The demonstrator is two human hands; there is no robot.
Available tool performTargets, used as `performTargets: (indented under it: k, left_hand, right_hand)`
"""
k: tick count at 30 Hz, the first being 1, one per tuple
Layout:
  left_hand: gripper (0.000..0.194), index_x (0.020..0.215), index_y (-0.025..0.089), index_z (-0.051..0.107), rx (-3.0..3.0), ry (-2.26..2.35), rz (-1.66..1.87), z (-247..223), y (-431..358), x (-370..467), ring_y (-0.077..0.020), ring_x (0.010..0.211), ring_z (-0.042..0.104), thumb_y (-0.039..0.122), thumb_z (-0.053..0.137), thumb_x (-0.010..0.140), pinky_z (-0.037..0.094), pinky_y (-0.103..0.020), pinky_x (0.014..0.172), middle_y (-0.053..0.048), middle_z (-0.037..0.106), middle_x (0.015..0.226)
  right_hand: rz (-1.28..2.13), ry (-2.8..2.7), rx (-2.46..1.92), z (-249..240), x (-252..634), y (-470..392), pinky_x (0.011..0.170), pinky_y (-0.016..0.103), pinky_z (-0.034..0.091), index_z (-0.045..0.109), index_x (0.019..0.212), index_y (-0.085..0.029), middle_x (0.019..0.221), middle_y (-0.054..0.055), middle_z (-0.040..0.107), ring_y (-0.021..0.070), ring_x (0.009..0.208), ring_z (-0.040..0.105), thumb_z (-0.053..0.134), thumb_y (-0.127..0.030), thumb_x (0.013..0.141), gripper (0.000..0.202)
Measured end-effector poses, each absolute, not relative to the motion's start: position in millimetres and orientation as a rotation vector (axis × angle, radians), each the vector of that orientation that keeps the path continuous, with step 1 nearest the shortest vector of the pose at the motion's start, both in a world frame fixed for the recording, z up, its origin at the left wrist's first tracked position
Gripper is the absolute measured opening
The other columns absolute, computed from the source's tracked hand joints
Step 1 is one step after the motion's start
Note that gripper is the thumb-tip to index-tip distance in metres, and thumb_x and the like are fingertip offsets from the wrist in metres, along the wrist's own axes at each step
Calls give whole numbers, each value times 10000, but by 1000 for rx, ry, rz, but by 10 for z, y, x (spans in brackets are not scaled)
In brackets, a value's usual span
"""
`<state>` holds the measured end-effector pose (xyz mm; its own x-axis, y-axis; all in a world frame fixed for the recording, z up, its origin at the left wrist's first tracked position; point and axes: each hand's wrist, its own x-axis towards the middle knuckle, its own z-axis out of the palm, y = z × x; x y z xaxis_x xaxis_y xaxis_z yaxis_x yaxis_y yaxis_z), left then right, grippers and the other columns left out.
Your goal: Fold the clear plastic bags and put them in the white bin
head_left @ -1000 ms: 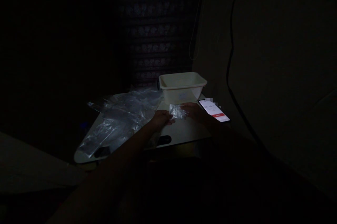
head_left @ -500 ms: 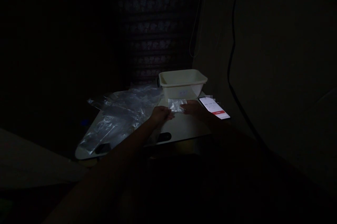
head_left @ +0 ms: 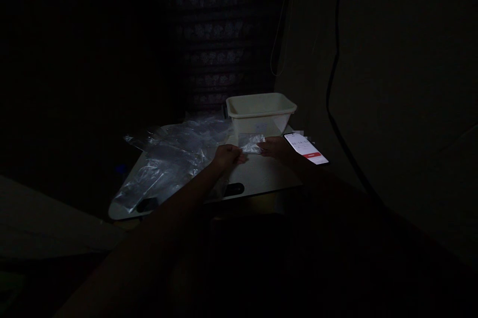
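Between my hands is a small folded clear plastic bag [head_left: 251, 143], shiny and roughly rectangular, held just in front of the white tub. My left hand [head_left: 227, 154] grips its left edge, with the fingers closed. On its right edge, the fingers of my right hand [head_left: 274, 147] are closed too. To the left of my left hand, a spread pile of clear plastic bags [head_left: 168, 168] covers much of the table. The dim light hides the finer detail of the fingers and the folds.
The white plastic tub [head_left: 261, 108] stands at the back of the small pale table [head_left: 261, 176]. A phone with a lit screen [head_left: 306, 148] lies at the right. A dark cable [head_left: 332, 79] hangs along the right wall. Behind is a dark patterned blind [head_left: 216, 54].
My view has shifted slightly, so the table and tub sit a little higher. Both hands keep hold of the folded plastic bag, which has tilted slightly.
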<state>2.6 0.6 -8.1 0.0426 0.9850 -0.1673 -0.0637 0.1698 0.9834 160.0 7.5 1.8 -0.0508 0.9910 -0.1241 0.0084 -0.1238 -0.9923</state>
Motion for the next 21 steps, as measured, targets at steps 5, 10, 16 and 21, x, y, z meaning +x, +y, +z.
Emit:
performTargets:
  k: [5,10,16,21]
  left_hand:
    - [176,526,104,477,1057,1192,1080,-82,3,21,-73,374,513,40,502,689,444,-211,482,8,531,413]
    - [192,529,105,490,1075,1221,1060,-93,5,-23,-95,405,535,161,508,712,436,-217,471,-12,541,436]
    - [181,575,132,502,1260,1402,1214,-37,183,-247,-98,425,525,290,529,659,419,-223,463,13,530,497]
    - [183,632,151,510,1438,1550,1388,181,517,-365,-135,589,553,331,486,656,414,-230,521,-14,562,616]
  right_hand:
    - [1261,-1245,-1314,53,1583,57,490,186,421,532,574,-141,479,-33,523,63,455,492,544,-123,608,40]
    - [1081,-1398,-1381,105,1603,62,460,197,396,504,518,-142,410,-39,492,78,424,478,546,-157,594,88]
    - [917,-1587,-1377,203,1719,96,436,192,354,489,485,-151,408,-39,490,74,417,459,552,-248,578,149]
    - [867,-1573,-1286,515,1792,203,453,199,350,494,521,-148,460,-36,493,76,452,462,561,-294,561,165]
